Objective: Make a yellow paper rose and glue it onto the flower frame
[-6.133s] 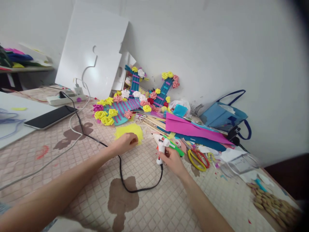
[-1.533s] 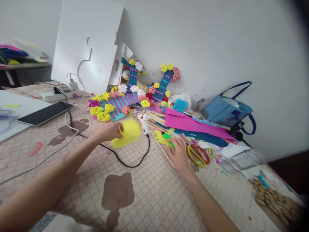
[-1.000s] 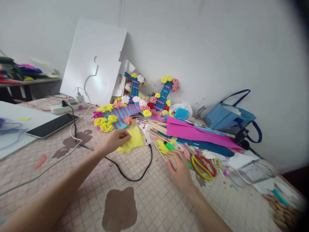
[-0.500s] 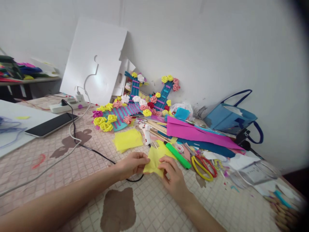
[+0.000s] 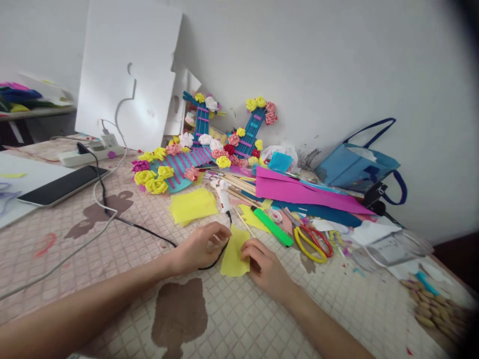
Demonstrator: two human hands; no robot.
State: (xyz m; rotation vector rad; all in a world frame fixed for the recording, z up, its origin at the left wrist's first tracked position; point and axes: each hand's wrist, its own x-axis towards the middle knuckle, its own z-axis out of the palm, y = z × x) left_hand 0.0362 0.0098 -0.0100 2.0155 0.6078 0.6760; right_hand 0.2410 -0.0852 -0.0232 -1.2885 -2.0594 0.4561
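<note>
A small piece of yellow crepe paper (image 5: 234,257) is between my hands, flatter than a crumple, just above or on the table. My right hand (image 5: 267,267) pinches its right edge between thumb and fingers. My left hand (image 5: 200,247) is by the upper left corner, fingers loosely curled and apart; its index fingertip is close to the corner, and whether they touch is hard to tell. Beyond the hands lie a stack of yellow crepe paper (image 5: 192,205), a white glue gun (image 5: 222,195) and a thin stick (image 5: 244,223) beside another yellow sheet (image 5: 256,219).
A green cutter-like tool (image 5: 272,227) and yellow- and red-handled scissors (image 5: 310,244) lie right. Flower-covered blue decorations (image 5: 187,167) stand behind, near magenta paper (image 5: 299,192) and a blue bag (image 5: 355,167). A black cable (image 5: 145,230), phone (image 5: 63,185) and power strip (image 5: 90,153) are left.
My left fingers have loosened from the paper's left side. The paper has straightened and hangs flatter from my right hand. The view has shifted slightly.
</note>
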